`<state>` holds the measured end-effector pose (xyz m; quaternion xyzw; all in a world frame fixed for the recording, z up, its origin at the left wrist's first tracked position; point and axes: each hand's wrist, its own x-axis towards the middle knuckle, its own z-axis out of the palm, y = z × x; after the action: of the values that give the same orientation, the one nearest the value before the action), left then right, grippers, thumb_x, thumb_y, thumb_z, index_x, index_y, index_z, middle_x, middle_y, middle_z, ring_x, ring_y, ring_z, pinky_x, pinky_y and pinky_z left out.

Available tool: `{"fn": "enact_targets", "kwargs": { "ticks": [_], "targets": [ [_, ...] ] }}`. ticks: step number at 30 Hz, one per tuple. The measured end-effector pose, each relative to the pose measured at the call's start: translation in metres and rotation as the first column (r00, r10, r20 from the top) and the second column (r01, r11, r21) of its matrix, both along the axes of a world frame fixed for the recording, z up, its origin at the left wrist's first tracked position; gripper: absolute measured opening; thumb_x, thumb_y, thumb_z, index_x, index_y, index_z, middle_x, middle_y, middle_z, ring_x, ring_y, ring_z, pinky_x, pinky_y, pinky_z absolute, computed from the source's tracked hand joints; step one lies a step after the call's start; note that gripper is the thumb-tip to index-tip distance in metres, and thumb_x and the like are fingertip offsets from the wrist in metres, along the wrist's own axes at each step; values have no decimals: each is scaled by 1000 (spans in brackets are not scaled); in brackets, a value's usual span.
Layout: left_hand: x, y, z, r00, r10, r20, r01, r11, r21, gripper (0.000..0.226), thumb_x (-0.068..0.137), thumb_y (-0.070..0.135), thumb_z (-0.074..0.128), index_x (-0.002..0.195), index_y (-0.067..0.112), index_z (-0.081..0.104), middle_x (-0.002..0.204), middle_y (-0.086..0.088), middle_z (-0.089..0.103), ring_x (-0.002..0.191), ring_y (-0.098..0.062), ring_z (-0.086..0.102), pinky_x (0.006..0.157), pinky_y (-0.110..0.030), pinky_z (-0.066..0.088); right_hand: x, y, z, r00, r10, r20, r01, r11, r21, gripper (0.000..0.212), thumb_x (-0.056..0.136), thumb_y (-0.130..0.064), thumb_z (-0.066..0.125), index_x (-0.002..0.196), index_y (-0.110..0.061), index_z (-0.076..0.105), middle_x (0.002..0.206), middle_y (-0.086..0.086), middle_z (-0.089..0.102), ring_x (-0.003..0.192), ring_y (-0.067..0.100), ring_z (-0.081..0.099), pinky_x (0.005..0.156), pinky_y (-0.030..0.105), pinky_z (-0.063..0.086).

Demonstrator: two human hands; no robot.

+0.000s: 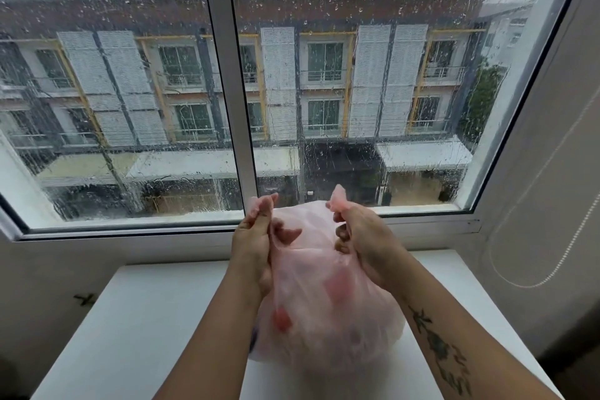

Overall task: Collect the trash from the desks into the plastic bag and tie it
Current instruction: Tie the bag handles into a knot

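Rain-streaked window (324, 91) fills the background behind the white worktop (146, 318), where the pink plastic bag (324, 308) sits, bulging, between my forearms. My left grip (256, 237) pinches the left handle (263, 204) just above the bag, and my right grip (360, 237) pinches the right handle (337, 196). I judge the thin film could tear, or a handle slip free, if I yank the knot. Right of the bag a blind cord (519, 247) hangs well apart, so nothing obstructs tying.

Thin pink plastic bag (324, 302), translucent and crinkled, softly glossy; the bench (156, 318) beneath looks smooth matt white; rain-beaded window glass (357, 91) sits in a smooth white frame (227, 91)
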<state>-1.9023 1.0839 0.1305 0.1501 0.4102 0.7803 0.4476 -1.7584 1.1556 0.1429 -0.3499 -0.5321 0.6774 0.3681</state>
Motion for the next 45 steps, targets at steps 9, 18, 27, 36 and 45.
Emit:
{"fn": "enact_targets", "kwargs": {
  "ticks": [9, 18, 27, 36, 45],
  "targets": [
    [2, -10, 1, 968, -215, 127, 198, 971, 134, 62, 96, 56, 35, 130, 8, 54, 68, 2, 33, 55, -13, 28, 58, -28, 30, -1, -5, -3, 974, -167, -151, 161, 986, -52, 29, 102, -28, 44, 110, -4, 57, 56, -3, 26, 39, 8, 21, 38, 20, 28],
    [12, -10, -4, 998, -53, -36, 54, 998, 37, 21, 79, 23, 68, 92, 14, 53, 68, -2, 64, 34, -5, 36, 35, -17, 35, -4, -8, -8, 978, -103, -182, 75, 986, -152, 23, 94, -22, 37, 86, -8, 54, 54, -2, 29, 44, 10, 20, 43, 23, 24],
    [14, -13, -2, 944, -187, -270, 188, 982, -22, 29, 96, 27, 53, 97, 3, 68, 64, 2, 62, 48, -8, 39, 47, -18, 37, -13, -8, -18, 927, -323, -189, 303, 944, -127, 15, 88, -15, 68, 94, -8, 56, 72, 6, 64, 38, 8, 40, 41, 22, 38],
    [17, -12, -6, 915, -304, -267, 305, 952, -37, 25, 95, 14, 57, 119, 10, 61, 64, -1, 64, 41, -5, 42, 41, -15, 38, -17, -17, -18, 946, -232, -225, 222, 973, -69, 7, 83, -8, 72, 85, -8, 65, 56, 1, 57, 45, 10, 42, 42, 21, 37],
    [22, 2, -9, 957, -90, -275, 57, 990, -125, 12, 95, 27, 62, 97, 15, 66, 56, 3, 53, 37, -7, 36, 39, -19, 31, -12, -20, -15, 987, 87, -131, -71, 990, 122, 17, 91, -26, 63, 98, -11, 68, 76, -2, 69, 63, 10, 59, 58, 23, 46]
  ]
}}
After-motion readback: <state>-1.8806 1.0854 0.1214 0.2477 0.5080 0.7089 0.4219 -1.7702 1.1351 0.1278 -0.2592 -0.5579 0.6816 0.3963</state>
